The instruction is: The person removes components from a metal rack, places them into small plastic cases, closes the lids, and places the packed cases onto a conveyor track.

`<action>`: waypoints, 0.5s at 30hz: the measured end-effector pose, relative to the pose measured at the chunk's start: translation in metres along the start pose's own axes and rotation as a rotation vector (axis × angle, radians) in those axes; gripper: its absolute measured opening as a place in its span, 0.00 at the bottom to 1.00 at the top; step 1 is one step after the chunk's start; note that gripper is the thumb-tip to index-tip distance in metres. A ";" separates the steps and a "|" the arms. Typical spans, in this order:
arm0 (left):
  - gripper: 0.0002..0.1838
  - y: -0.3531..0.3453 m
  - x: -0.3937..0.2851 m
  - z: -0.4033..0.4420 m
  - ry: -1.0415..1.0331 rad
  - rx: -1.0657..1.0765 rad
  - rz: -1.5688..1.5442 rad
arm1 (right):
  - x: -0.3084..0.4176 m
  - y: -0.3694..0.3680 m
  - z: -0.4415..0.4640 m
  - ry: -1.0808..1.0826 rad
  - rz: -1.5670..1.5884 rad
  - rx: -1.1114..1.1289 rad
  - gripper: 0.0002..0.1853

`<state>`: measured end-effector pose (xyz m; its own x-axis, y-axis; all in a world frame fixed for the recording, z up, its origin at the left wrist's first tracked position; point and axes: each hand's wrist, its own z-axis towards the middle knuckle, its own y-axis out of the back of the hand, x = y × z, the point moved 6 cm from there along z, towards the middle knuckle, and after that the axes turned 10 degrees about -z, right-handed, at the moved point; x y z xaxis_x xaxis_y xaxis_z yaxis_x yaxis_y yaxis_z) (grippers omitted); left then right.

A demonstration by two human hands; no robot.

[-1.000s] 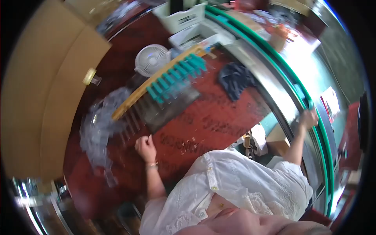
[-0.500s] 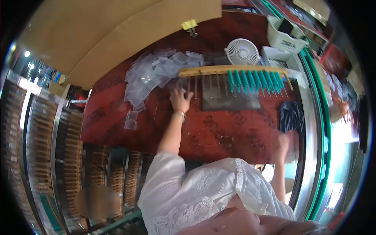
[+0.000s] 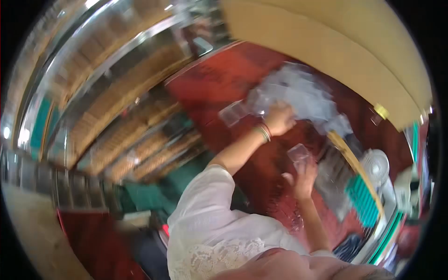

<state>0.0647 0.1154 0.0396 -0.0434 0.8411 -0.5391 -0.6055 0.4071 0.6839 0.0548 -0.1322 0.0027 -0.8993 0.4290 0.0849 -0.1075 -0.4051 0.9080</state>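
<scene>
My left hand point(image 3: 281, 119), with bands at its wrist, is over the near edge of a loose pile of clear plastic pieces point(image 3: 303, 91). Its fingers are smeared by motion, so their grip is unclear. To its right, my right hand point(image 3: 304, 179) is raised above the red table, thumb apart from the fingers. A clear rectangular plastic piece point(image 3: 297, 153) shows at its fingertips and appears held there. Beyond that hand lies a wooden bar point(image 3: 352, 156) with metal rods, several of them carrying teal sleeves point(image 3: 363, 201).
A small white fan point(image 3: 375, 165) stands behind the bar. Tan cardboard point(image 3: 326, 37) with a yellow binder clip point(image 3: 381, 111) borders the far side. Separate clear pieces point(image 3: 233, 113) lie left of the pile. Racks of wooden bars point(image 3: 140, 161) stand at left; black cloth point(image 3: 349, 246) lies at lower right.
The view has swung left. My left hand has gone from the bar's end to the plastic pile. My right hand has come inward from the table's right side, a clear piece now at its fingertips.
</scene>
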 end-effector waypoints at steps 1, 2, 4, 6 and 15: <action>0.12 -0.014 -0.002 -0.030 -0.092 0.093 -0.037 | -0.011 -0.020 0.003 -0.157 -0.055 0.087 0.46; 0.08 -0.040 0.003 -0.060 -0.207 0.170 -0.113 | -0.011 -0.035 0.001 -0.075 -0.091 0.112 0.44; 0.07 -0.039 -0.025 -0.099 -0.290 0.026 0.102 | -0.016 -0.054 -0.007 -0.125 -0.112 0.282 0.36; 0.08 -0.038 -0.030 -0.109 -0.192 0.159 -0.058 | -0.018 -0.049 -0.015 -0.093 -0.147 0.262 0.31; 0.07 -0.027 -0.106 -0.133 -0.150 -0.149 -0.032 | -0.018 0.033 -0.176 -0.052 -0.178 0.302 0.28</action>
<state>-0.0202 -0.0326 0.0126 0.0899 0.8766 -0.4727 -0.7159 0.3869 0.5812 -0.0074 -0.2950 -0.0410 -0.8541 0.5151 -0.0718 -0.1233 -0.0664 0.9901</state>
